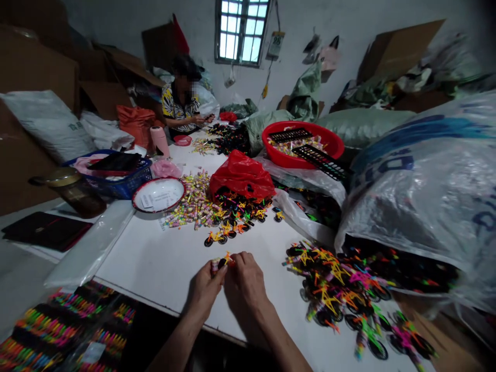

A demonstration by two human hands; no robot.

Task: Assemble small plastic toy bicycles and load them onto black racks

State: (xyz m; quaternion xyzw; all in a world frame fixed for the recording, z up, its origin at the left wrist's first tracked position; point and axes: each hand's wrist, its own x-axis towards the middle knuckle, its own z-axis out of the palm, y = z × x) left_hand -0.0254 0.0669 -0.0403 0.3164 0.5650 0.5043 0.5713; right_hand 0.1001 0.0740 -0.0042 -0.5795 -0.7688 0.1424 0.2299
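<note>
Over the front of the white table, my left hand (pixel 206 289) is closed on a small patterned tube (pixel 215 264). Fingers of my right hand (pixel 248 279) pinch a small orange toy bicycle (pixel 227 257) with a dark wheel, held against the tube; part of it is hidden by the fingers. Just beyond my hands lie loose toy bicycles (pixel 215 238). Behind them is a pile of patterned tubes (pixel 194 199), beside more bicycles under a red plastic bag (pixel 244 173). To my right spreads a heap of bicycles with tubes among them (pixel 333 289).
A white enamel dish (pixel 158 195), blue basket (pixel 127 181) and jar (pixel 77 194) stand left. A red basin (pixel 302 160) sits at the back right. A large plastic sack (pixel 422 196) spills bicycles on the right. Across the table sits another person (pixel 180 103).
</note>
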